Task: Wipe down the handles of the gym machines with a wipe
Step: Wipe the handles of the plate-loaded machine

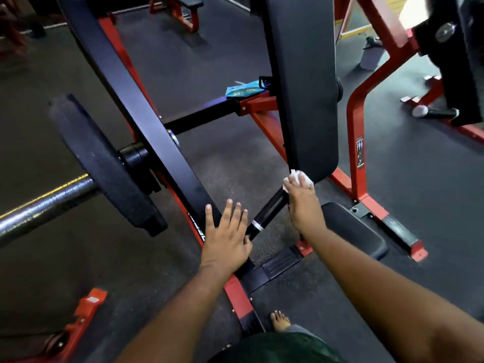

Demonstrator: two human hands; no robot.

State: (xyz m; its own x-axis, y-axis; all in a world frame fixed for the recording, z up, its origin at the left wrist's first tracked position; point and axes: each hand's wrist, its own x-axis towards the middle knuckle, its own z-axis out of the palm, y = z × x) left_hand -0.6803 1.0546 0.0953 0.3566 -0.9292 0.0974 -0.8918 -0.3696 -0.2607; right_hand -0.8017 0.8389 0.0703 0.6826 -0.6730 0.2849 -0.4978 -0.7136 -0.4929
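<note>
R hand [301, 203] grips a white wipe [297, 177] round the far end of the black handle [267, 214], approx 1 o'clock from L hand [226, 235], whose fingers lie flat and spread on the lever arm [146, 121]. Risk: loaded arm shifts w/ the weight plate [104, 163], wipe slips off.

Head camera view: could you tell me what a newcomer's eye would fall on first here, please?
Most striking is the right hand at centre, gripping a white wipe around the upper end of the black handle, just below the tall black back pad. Beside it, the left hand rests flat on the black lever arm, and a large black weight plate on its chrome bar fills the left side.
</note>
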